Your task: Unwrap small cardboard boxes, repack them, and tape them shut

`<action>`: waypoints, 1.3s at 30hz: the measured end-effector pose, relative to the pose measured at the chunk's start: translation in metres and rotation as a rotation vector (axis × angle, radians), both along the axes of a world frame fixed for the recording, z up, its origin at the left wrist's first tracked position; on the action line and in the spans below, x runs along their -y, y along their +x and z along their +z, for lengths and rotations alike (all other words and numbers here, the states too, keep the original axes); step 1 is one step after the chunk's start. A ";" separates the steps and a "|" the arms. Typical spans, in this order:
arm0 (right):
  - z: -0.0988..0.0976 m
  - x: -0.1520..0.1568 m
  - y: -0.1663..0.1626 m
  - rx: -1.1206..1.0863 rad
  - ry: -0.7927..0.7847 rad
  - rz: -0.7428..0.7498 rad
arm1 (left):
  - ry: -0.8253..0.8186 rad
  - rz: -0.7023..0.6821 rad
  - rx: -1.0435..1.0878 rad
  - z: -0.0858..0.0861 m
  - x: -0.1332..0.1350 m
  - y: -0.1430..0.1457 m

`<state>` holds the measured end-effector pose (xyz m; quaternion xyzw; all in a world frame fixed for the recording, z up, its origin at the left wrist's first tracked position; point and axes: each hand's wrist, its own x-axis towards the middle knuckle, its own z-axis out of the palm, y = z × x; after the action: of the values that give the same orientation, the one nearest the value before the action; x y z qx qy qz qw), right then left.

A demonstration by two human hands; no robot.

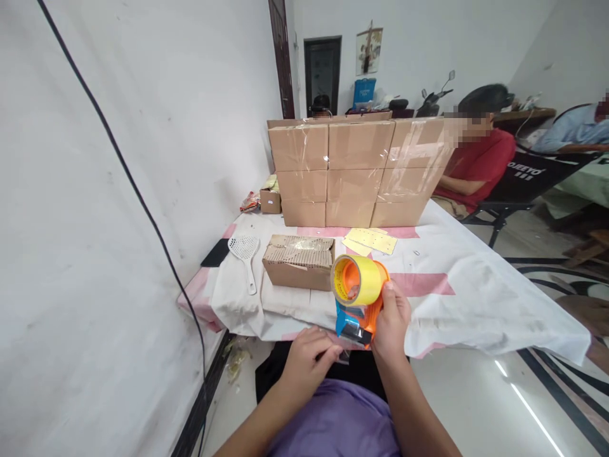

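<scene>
My right hand grips an orange and blue tape dispenser at the table's front edge. A roll of yellow tape is mounted on it, facing left. Beside it and lower, my left hand is closed, thumb and fingers drawn together; what they hold, if anything, is too small to make out. Just beyond the hands lies a cardboard box, its corrugated top flaps closed with some clear tape across them. Left of the box is a white slotted skimmer.
Stacked, taped cardboard boxes form a wall at the table's back. Yellow paper sheets and a black flat object lie on the white cloth. A small open box stands at back left. A person in red sits right.
</scene>
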<state>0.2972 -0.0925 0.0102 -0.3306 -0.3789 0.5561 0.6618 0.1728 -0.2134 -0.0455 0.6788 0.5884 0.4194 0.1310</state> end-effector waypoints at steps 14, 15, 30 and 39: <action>0.015 0.011 0.016 0.265 0.321 -0.064 | 0.107 0.030 0.455 0.038 -0.012 -0.051; 0.013 0.016 0.013 0.273 0.327 -0.005 | 0.136 -0.028 0.516 0.049 -0.020 -0.049; 0.003 0.034 -0.001 0.223 0.302 0.451 | -0.133 -0.454 0.823 0.074 -0.071 -0.033; -0.029 -0.092 0.011 0.320 0.124 0.010 | 0.366 0.317 0.680 0.057 -0.066 -0.065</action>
<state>0.3087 -0.0009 -0.0189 -0.3716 -0.5147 0.4750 0.6093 0.1074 -0.1473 0.0114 0.4146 0.5247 0.7323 0.1288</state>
